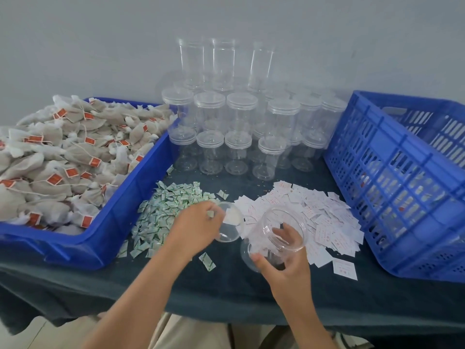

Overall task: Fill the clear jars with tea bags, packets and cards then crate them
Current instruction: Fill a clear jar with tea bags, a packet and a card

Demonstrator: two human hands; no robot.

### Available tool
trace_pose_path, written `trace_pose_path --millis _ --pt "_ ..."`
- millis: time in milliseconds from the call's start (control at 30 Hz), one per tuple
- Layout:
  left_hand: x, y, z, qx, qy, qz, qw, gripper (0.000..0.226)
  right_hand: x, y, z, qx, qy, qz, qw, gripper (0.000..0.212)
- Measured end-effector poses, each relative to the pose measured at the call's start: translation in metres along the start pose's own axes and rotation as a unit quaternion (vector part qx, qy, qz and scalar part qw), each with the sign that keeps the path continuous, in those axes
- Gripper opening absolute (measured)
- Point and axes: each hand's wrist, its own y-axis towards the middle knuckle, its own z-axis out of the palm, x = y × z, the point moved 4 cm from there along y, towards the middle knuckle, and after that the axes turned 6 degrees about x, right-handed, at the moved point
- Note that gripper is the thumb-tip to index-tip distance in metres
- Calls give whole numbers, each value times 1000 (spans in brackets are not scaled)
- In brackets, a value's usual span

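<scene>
Jar [276, 230]: open, lidless, tilted, lower centre-right of frame, over the near edge of the cards [314, 212].
Right hand [281, 258]: fingers curled round it, gripping.
Left hand [198, 225]: centre frame, gripping a clear lid [229, 222], right beside the packets [166, 212].
Tea bags [75, 157]: heaped in the blue tray [141, 197], left.
Crate [402, 185]: blue, right edge, on the counter [226, 293].

The crate [377, 159] runs off the right edge.
</scene>
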Motion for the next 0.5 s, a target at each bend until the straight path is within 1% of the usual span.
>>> trace_pose_path --millis 100,167,233,300,333,367,467,500 --pt "6 22 33 26 35 8 999 24 -6 0 0 9 29 21 999 95" --pt "5 28 43 26 56 31 998 29 -12 1 -2 12 53 41 998 94" --pt "3 28 47 9 83 51 995 40 -13 2 -3 19 65 49 996 95" --pt "1 25 43 -4 87 64 994 60 -14 2 -5 22 74 53 996 100" --pt "-1 22 38 -15 87 73 993 63 -13 1 -6 24 66 51 996 102" --pt "-3 18 29 -29 91 86 992 59 -12 1 -6 26 51 46 997 101" --pt "-12 6 -9 -62 108 109 986 32 -6 -4 -4 44 -2 12 999 93" --pt "-14 0 -25 -76 114 110 984 28 -2 -5 0 54 -15 -3 998 94"
